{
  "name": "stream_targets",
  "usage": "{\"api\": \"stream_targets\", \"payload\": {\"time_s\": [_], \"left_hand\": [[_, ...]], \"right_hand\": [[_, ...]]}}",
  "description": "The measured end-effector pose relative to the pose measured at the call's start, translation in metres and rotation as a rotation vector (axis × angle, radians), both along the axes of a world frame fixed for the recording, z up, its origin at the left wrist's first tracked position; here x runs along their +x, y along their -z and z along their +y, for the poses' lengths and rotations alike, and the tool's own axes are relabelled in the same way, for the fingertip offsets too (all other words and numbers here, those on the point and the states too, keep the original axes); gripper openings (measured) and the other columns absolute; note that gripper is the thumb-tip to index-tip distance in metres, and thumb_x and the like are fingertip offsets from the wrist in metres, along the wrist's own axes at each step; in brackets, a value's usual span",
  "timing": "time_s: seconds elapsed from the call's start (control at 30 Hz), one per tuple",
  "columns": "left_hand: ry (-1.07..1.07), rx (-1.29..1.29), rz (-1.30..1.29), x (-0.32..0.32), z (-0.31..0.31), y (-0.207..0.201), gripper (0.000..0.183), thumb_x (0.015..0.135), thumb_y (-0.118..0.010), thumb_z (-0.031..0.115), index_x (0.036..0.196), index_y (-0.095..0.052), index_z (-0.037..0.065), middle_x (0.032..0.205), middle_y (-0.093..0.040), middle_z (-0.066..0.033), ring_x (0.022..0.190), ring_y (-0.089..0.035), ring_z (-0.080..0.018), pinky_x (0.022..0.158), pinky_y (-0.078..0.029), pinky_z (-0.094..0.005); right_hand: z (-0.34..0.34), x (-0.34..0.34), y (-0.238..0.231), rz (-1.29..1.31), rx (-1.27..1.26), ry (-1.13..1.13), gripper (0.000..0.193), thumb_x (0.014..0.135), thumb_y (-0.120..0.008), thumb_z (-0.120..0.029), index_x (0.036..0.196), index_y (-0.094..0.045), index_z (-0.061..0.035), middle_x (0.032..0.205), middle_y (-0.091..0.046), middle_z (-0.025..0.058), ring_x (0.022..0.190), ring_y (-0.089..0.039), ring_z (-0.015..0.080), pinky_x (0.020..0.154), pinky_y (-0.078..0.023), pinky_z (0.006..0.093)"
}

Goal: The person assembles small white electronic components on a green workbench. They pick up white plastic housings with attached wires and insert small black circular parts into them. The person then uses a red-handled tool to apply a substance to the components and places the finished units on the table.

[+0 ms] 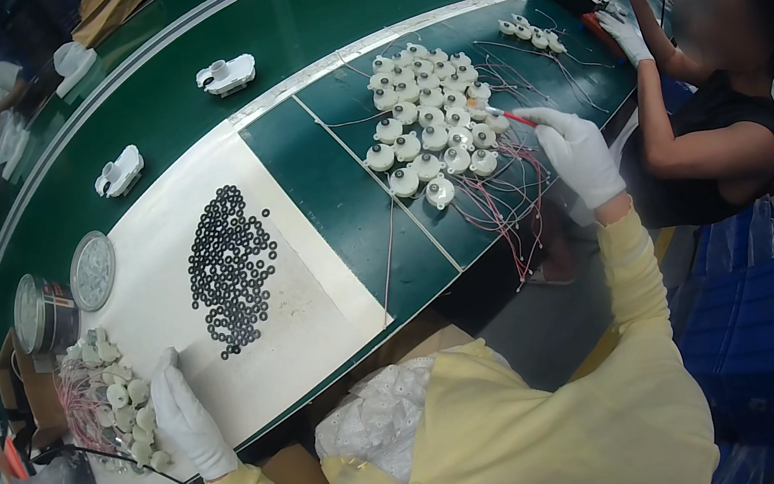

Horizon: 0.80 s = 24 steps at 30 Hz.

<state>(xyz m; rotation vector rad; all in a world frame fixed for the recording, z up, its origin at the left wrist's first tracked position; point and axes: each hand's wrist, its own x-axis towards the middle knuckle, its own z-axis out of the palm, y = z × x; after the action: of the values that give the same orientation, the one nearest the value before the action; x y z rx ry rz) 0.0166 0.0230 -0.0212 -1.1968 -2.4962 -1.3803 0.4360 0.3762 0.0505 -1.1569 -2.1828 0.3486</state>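
Note:
My right hand, in a white glove, is closed round a thin brush with a red handle. The brush tip reaches over the right side of a group of small cream round motors, each with a dark centre on top. Pink and white wires trail from them toward the near table edge. My left hand, also gloved, lies on the white sheet with its fingers stretched out. Beside it is a heap of similar motors with pink wires. Farther in lies a spread of small black rings.
A tub and a round lid stand at the left. Two white plastic housings sit on the green belt behind the table. At the right a co-worker handles a dark tool. Blue crates are stacked behind my right arm.

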Motion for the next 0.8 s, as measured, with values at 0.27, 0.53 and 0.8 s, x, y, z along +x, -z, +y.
{"api": "stream_targets", "payload": {"time_s": [0.27, 0.53, 0.8], "left_hand": [[0.016, 0.027, -0.033, -0.002, -0.001, 0.003, 0.031, 0.107, -0.047, 0.011, 0.12, -0.067, -0.008, 0.12, -0.07, -0.0185, 0.113, -0.065, -0.029, 0.102, -0.05, -0.0386], [0.027, 0.044, -0.04, -0.001, 0.0, 0.003, 0.031, 0.108, -0.047, 0.012, 0.121, -0.067, -0.009, 0.121, -0.069, -0.019, 0.112, -0.065, -0.0285, 0.102, -0.051, -0.0379], [0.037, 0.054, -0.049, -0.002, -0.001, 0.004, 0.031, 0.107, -0.047, 0.011, 0.121, -0.066, -0.009, 0.121, -0.069, -0.019, 0.112, -0.065, -0.0286, 0.101, -0.051, -0.0377]], "right_hand": [[-0.006, -0.01, 0.004, -0.115, -0.18, 0.033, 0.028, 0.091, -0.058, -0.018, 0.11, -0.076, -0.0081, 0.083, -0.069, 0.0221, 0.077, -0.069, 0.0365, 0.072, -0.053, 0.0419], [-0.014, -0.02, 0.004, -0.266, 0.043, 0.063, 0.028, 0.09, -0.058, -0.015, 0.11, -0.077, -0.0131, 0.081, -0.068, 0.0208, 0.077, -0.066, 0.037, 0.073, -0.052, 0.044], [-0.014, -0.021, 0.002, -0.369, 0.115, 0.058, 0.027, 0.089, -0.059, -0.016, 0.108, -0.078, -0.0144, 0.081, -0.069, 0.0188, 0.078, -0.067, 0.0349, 0.074, -0.053, 0.0442]]}}
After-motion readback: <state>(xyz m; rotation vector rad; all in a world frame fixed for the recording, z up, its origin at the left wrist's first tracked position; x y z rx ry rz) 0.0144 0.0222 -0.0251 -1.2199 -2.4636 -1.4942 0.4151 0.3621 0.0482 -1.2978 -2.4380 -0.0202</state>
